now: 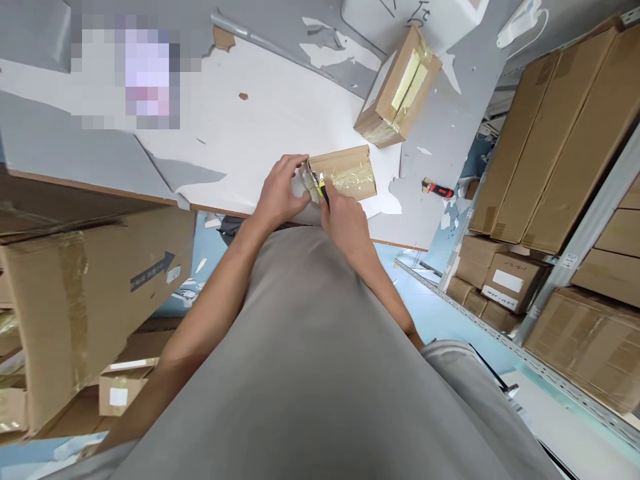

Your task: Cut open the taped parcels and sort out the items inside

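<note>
A small flat cardboard box (345, 172) with shiny clear tape lies on the white sheet near the table's front edge. My left hand (281, 192) grips its left end, with fingertips at the far corner and thumb at the near side. In my closed right hand (347, 223) is a yellow and black utility knife (321, 189). The knife's metal tip points at the box's left end, close to my left fingers. Whether the blade touches the tape is too small to tell.
A taped carton (399, 90) stands behind the small box. To the right lies a red and black cutter (439, 190). Torn white paper (345, 50) litters the grey table. Shelves of cartons (555, 133) rise at right; a big carton (120, 273) stands at left.
</note>
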### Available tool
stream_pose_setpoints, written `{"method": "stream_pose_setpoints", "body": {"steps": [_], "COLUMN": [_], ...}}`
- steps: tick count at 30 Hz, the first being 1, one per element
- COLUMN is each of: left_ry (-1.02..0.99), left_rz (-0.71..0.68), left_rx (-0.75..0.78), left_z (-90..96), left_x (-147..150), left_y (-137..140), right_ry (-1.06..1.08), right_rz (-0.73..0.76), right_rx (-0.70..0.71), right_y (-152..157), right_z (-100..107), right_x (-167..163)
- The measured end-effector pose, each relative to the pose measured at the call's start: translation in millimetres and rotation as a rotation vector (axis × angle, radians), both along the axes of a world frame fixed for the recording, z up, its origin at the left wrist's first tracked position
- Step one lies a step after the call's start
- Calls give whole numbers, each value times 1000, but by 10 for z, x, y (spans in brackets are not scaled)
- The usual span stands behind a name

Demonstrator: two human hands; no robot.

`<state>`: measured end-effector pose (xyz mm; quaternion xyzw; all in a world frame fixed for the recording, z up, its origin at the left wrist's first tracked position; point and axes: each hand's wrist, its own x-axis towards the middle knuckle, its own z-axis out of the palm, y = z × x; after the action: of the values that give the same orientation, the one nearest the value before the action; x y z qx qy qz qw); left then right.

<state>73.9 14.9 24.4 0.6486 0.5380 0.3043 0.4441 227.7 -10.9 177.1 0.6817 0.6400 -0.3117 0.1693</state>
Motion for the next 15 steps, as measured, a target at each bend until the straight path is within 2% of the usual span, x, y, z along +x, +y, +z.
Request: {"method": "stream_pose_setpoints", "body": {"steps": [3,6,10,15], "left_ry": [-52,-80,-92,-106], "left_rz": [7,51,83,80], "left_rx": [-88,-129,-148,-170], "left_z": [105,162,156,147], "left_x": [-79,-36,70,49], "left_y": [153,287,354,373], "right_ry": [-7,-40,-109,-107], "right_rz": [10,15,22,4], "right_rx": [-4,-26,-47,-66], "right_y": [15,56,131,109], "right_z": [7,42,61,126], "right_x": [-30,-91,-191,-202]}}
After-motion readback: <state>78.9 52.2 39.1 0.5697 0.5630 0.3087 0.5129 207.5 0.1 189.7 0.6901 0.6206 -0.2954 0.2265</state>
